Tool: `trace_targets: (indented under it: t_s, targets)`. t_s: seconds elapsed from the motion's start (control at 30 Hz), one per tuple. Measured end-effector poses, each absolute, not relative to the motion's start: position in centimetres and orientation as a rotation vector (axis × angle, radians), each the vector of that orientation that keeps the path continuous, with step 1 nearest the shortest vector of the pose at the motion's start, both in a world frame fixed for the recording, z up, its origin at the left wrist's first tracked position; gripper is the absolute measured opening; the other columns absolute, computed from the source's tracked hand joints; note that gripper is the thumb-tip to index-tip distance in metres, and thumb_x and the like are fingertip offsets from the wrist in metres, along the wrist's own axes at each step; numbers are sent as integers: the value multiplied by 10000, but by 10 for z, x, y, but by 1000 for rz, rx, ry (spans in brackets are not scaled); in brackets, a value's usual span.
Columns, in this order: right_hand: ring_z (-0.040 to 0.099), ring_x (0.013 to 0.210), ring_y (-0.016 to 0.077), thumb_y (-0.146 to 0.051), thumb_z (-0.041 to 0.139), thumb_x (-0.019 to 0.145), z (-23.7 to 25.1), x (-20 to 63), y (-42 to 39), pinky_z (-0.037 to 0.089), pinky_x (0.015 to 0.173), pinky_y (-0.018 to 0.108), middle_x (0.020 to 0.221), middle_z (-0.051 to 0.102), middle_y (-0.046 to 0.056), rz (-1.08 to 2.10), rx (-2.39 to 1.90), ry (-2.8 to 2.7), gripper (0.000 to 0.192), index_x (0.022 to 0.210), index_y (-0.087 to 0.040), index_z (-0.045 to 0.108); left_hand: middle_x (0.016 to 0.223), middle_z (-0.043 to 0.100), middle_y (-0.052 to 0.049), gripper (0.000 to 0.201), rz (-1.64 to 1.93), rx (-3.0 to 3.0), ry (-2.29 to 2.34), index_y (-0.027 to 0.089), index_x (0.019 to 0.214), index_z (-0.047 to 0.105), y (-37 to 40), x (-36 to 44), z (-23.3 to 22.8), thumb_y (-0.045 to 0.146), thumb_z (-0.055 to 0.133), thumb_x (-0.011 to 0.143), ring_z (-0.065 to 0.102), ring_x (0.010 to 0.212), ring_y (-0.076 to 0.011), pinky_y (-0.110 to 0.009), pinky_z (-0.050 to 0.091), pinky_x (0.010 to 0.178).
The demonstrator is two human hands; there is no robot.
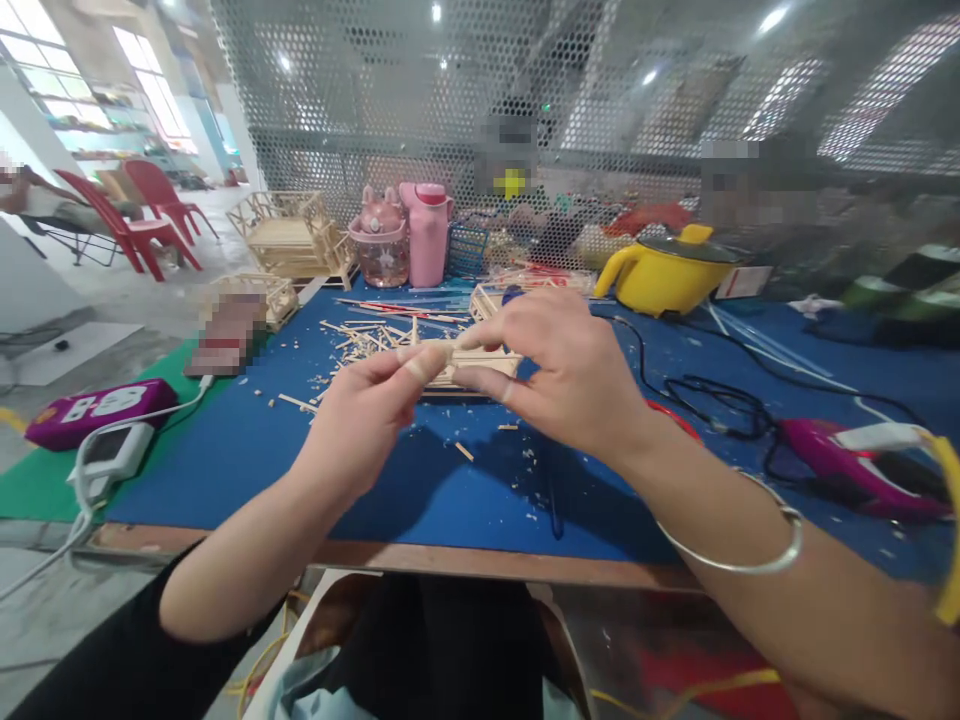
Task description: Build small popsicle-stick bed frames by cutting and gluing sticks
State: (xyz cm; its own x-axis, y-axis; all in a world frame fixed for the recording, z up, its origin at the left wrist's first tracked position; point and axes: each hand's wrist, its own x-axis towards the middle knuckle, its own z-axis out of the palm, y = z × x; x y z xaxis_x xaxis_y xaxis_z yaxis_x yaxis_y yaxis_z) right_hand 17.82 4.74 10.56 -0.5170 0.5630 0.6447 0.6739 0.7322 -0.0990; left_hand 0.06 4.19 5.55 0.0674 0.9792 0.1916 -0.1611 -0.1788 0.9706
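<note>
Head view: left hand [367,410] and right hand [559,375] pinch a thin pale wooden stick [442,350] above the blue table mat [247,450], mid-table, over a small stick frame [469,375]; bare mat lies toward the near edge.

Perforated metal screen [600,90] behind blue bench [247,450]. Red chairs [142,225] on grey floor [112,290], left. Bright windows [45,70] beyond.
</note>
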Motion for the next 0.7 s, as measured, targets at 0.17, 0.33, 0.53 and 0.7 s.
trace_targets:
  t_s: [0.17, 0.33, 0.53, 0.7]
  targets:
    - [583, 882, 202, -426, 557, 874, 91, 181, 63, 385, 893, 397, 819, 663, 4, -351, -936, -2059, 211, 862, -254, 679, 467, 367, 50, 308, 1344, 1325, 911, 145, 661, 657, 59, 15, 72, 437, 687, 755, 305, 418, -43, -183, 223, 393]
    - [590, 848, 207, -371, 556, 861, 85, 186, 64, 388, 874, 418, 807, 662, 4, -492, -865, -1959, 180, 824, -243, 679, 511, 517, 27, 262, 1388, 1502, 930, 146, 759, 713, 64, 20, 79, 406, 680, 757, 453, 501, -71, -187, 364, 486]
    - [589, 786, 187, -297, 547, 866, 80, 183, 71, 388, 832, 386, 742, 675, 9, -561, -835, -1897, 169, 774, -225, 669, 586, 606, 12, 284, 1330, 1791, 1059, 166, 815, 726, 71, 13, 88, 430, 623, 797, 546, 607, -109, -215, 419, 555]
    - [572, 775, 166, -268, 537, 877, 66, 188, 77, 347, 834, 360, 733, 681, -3, -605, -841, -2076, 169, 773, -210, 657, 776, 687, -32, 374, 1414, 1944, 1109, 152, 995, 698, 102, 2, 89, 420, 457, 895, 600, 760, -137, -245, 470, 691]
